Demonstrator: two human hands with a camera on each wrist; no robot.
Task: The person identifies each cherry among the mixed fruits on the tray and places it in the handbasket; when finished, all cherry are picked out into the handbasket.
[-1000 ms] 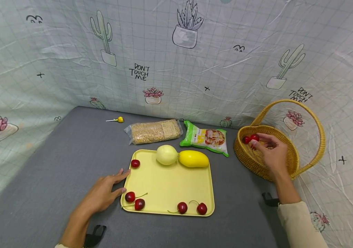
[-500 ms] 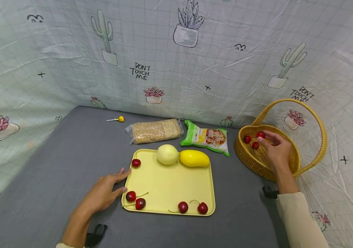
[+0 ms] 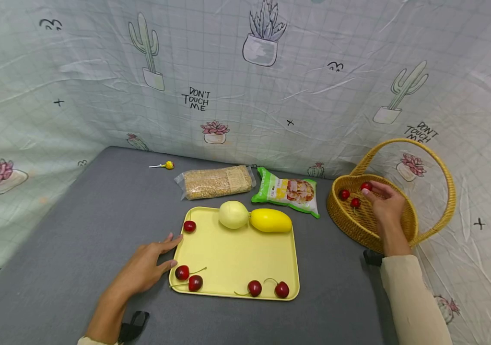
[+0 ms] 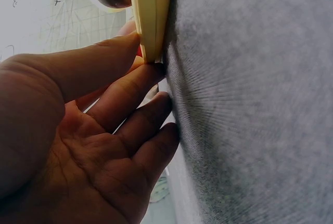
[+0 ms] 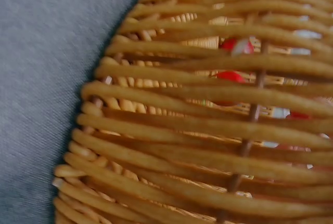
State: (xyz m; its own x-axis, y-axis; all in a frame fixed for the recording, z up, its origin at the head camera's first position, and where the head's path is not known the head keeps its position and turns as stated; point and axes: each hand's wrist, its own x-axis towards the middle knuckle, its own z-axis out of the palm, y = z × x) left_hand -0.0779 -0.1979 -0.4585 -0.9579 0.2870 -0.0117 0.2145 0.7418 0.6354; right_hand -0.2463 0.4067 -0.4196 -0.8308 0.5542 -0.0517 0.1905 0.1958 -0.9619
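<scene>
In the head view, my right hand (image 3: pixel 388 205) reaches into a yellow wicker basket (image 3: pixel 333 211), its thumb and fingers pinching a red cherry (image 3: pixel 366 185) near the far inner wall. Two more cherries lie in the basket, one by the left wall (image 3: pixel 344 194) and one closer to the middle (image 3: pixel 355 203). At the left edge of a yellow tray (image 3: pixel 237 258) rests my left hand (image 3: pixel 144 266), index finger and thumb touching the rim. The left wrist view shows its thumb (image 4: pixel 99 65) against the tray's side, other fingertips on the grey cloth.
Several stemmed cherries lie on the tray, one of them at its upper left (image 3: pixel 189 226), beside a pale green round fruit (image 3: pixel 233 214) and a yellow oblong fruit (image 3: pixel 270 220). Behind stand a bag of grains (image 3: pixel 215 182), a green-white packet (image 3: pixel 288 191) and a lollipop (image 3: pixel 169 165).
My right hand has shifted slightly right and back inside the basket with its cherry, away from the two other cherries, which now show clearly. My left hand has stayed at the tray's edge.
</scene>
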